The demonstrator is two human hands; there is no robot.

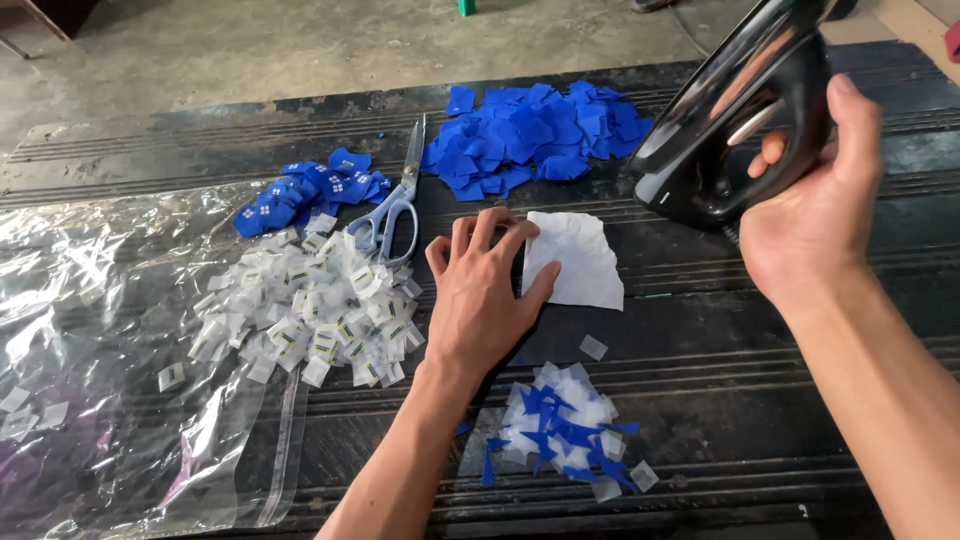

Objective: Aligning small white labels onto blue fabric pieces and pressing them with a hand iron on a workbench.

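The right hand is closed around the handle of a black iron, fingers wrapped through the handle opening, holding the iron lifted clear of the table and tilted, above and to the right of the white sheet. The left hand grips nothing: it lies flat, fingers spread, with the fingertips pressing the left edge of the white sheet against the dark table (a hold that appears meant to keep the sheet flat and in place).

Behind the sheet lies a heap of blue cloth pieces. Scissors with pale blue handles rest closed just left of that heap. Further left sit a smaller pile of blue labels and a pile of small white tags, partly on a clear plastic bag. Near the table's front edge lies a mix of blue and white scraps.
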